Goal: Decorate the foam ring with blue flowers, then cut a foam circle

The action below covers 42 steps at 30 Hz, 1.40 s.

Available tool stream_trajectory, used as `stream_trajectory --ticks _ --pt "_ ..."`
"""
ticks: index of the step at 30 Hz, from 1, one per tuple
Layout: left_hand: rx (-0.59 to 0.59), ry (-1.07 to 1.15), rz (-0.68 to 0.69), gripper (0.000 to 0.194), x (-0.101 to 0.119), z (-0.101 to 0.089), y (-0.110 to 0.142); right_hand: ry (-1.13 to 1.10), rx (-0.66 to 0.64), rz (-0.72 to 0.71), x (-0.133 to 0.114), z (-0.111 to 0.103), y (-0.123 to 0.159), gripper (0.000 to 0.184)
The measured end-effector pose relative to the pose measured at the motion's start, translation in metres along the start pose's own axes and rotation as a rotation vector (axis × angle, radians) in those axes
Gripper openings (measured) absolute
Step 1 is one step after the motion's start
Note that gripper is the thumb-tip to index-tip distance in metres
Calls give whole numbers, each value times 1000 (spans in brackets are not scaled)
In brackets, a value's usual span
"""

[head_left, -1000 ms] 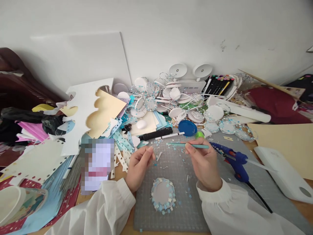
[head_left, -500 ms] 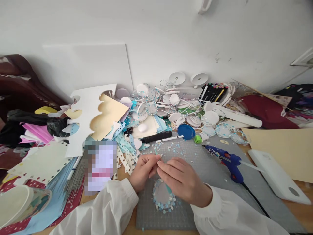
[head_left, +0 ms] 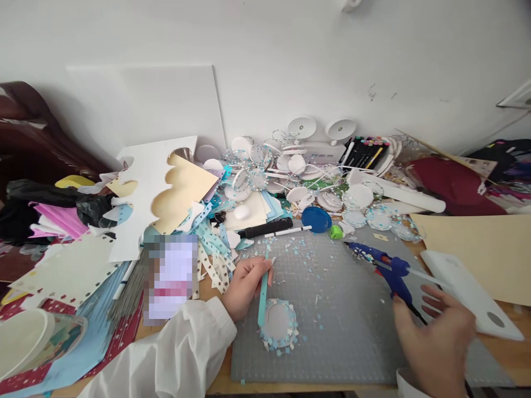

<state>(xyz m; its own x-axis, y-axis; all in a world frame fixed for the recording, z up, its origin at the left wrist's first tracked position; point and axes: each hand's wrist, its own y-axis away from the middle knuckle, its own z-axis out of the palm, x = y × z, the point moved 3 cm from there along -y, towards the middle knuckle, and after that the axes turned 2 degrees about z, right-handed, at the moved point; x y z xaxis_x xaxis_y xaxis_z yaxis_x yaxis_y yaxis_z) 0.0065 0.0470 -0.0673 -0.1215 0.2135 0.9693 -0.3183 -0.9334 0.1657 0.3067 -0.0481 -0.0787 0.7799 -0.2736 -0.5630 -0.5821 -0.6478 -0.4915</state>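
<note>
Pinched between the thumb and fingers of my left hand [head_left: 248,286] is a narrow turquoise paper strip [head_left: 263,301], its lower end hanging down. Just below it, a white disc [head_left: 279,325] edged with small blue and white pieces lies on the grey cutting mat [head_left: 352,342]. On the right, my right hand [head_left: 440,331] is open, slightly blurred, with thumb and fingers apart around the handle end of a blue hot glue gun [head_left: 388,271]. The glue gun lies on the mat with a glue stick in its back; whether my fingers touch it I cannot tell.
Behind the mat are a blue lid [head_left: 316,220], a green sharpener-like item [head_left: 336,232], a black marker [head_left: 267,228] and a pile of white discs [head_left: 359,196]. A phone [head_left: 171,279] lies left, near a white tub [head_left: 25,345]. A white device [head_left: 473,293] sits right.
My right hand has left the strip and moved right to the glue gun, opening its fingers. My left hand stays in nearly the same place with the turquoise strip, which shows more fully.
</note>
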Motion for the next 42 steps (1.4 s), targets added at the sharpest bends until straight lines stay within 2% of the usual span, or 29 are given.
stream_trajectory --ticks 4,8,12,14,18,22,27,32,42 --pt "-1 -30 -4 47 -2 0 -1 216 -160 -154 11 23 -15 36" --pt "-14 -48 4 47 -4 -2 -2 268 -257 -127 2 31 -24 28" --pt "-42 -63 10 48 -7 -3 -4 144 -224 71 -19 27 -39 40" --pt "-48 -74 12 48 -8 -3 -4 19 -230 164 -35 31 -43 39" --pt "-75 -116 29 49 -10 -3 -3 -342 -312 140 -75 50 -39 29" --pt "-118 -164 58 51 -6 -2 -1 -468 -391 77 -98 67 -20 18" --pt "-165 -188 61 51 1 2 1 -450 -442 32 -90 76 -2 14" --pt "-196 -215 68 51 4 4 3 -424 -402 -4 -86 74 -5 14" --pt "-226 -225 84 53 3 4 2 -407 -354 -168 -89 72 -5 15"
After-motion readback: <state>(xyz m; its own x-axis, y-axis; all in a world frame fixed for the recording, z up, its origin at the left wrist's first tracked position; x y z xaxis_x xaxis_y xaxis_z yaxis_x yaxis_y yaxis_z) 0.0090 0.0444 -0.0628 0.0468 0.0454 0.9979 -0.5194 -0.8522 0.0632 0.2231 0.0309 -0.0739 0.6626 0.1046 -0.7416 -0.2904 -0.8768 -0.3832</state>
